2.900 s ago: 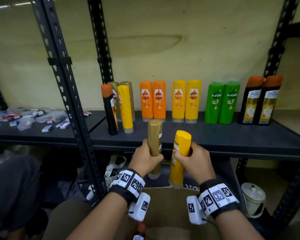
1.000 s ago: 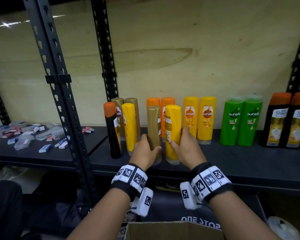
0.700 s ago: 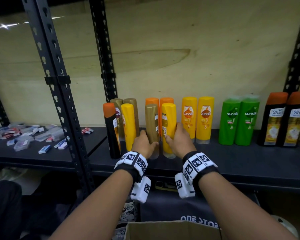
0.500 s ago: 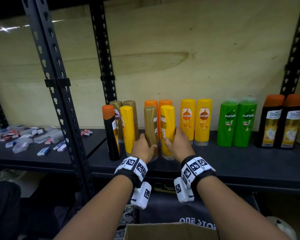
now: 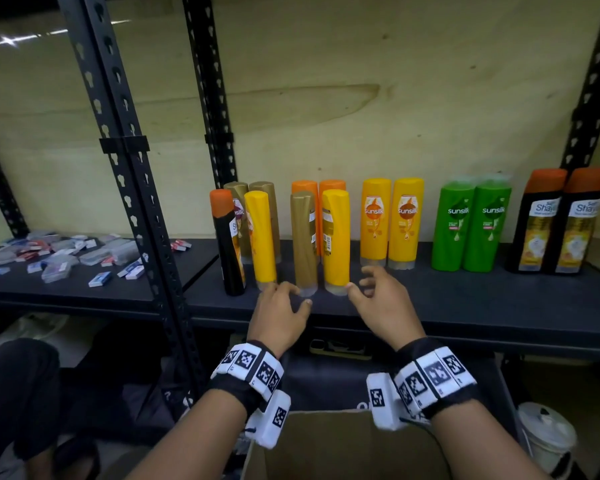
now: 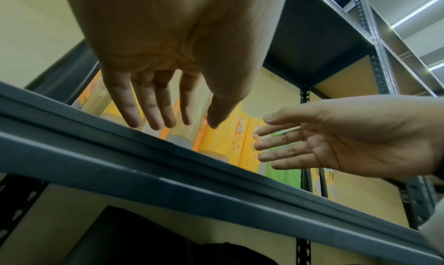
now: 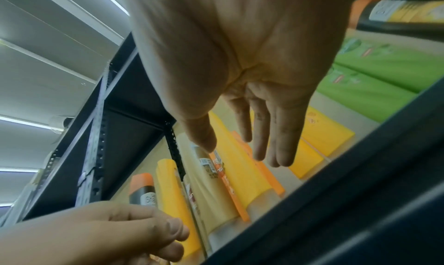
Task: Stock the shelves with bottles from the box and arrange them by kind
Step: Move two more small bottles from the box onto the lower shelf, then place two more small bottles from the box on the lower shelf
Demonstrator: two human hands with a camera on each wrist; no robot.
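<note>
Bottles: gold bottle (image 5: 304, 242) and yellow bottle (image 5: 336, 237) stand unsorted on shelf (image 5: 465, 306), front row. Left hand (image 5: 280, 311), right hand (image 5: 381, 303) both empty, fingers apart. Sorting by kind left; box (image 5: 343, 445) contents hidden.

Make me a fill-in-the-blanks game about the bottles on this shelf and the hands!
1. The two bottles right behind the gold bottle and the yellow bottle are ____ in colour.
2. The left hand and right hand hold ____.
3. The number of green bottles on the shelf is ____.

Missing words: orange; nothing; two
</note>
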